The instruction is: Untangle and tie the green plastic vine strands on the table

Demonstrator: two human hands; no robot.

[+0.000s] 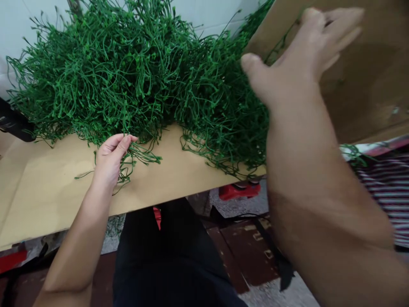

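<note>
Beside the green pile [128,72], stems in a pinch

The left hand [111,157] pinches the stems [145,155] between thumb and fingers, just above the cardboard [60,183]. The right hand [298,55], thumb spread wide from its fingers, is at the box [367,94].

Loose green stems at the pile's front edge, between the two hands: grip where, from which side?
Probably pinch the loose stems at their foremost part, coming from the person's near side. They fan out thinly there over the flat cardboard, while the pile behind is a dense tangle backed by the wall.
</note>
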